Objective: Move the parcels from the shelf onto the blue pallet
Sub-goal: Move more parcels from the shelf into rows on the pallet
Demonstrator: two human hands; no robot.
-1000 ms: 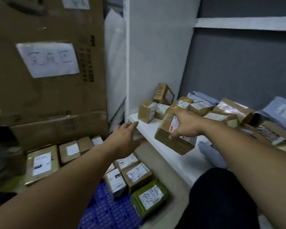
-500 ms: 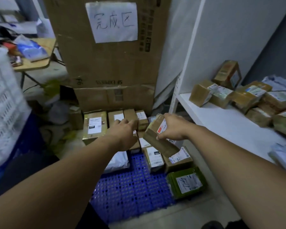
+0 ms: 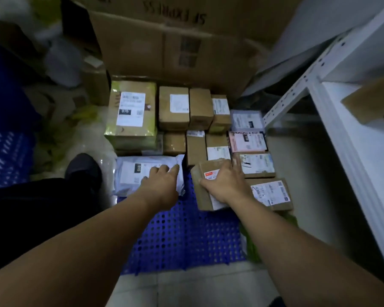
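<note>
A tiled floor is covered by the blue pallet (image 3: 182,235), bare grid at its near end. At the pallet's middle the brown parcel (image 3: 201,196) is gripped from above by the right hand (image 3: 225,185), thumb on its side and fingers spread over its top, while the left hand (image 3: 162,185) is laid with straight fingers on the grey mailer bag (image 3: 129,173). At the pallet's far end labelled parcels (image 3: 173,109) are packed in rows before a large cardboard box (image 3: 175,52); the white shelf (image 3: 353,134) is seen to the pallet's right.

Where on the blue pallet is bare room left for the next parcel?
Bare: the near part of the blue pallet, bordered by the white mailer bag and the brown box that the right hand holds; also the strip between them. Crowded: the far rows and right side.
</note>
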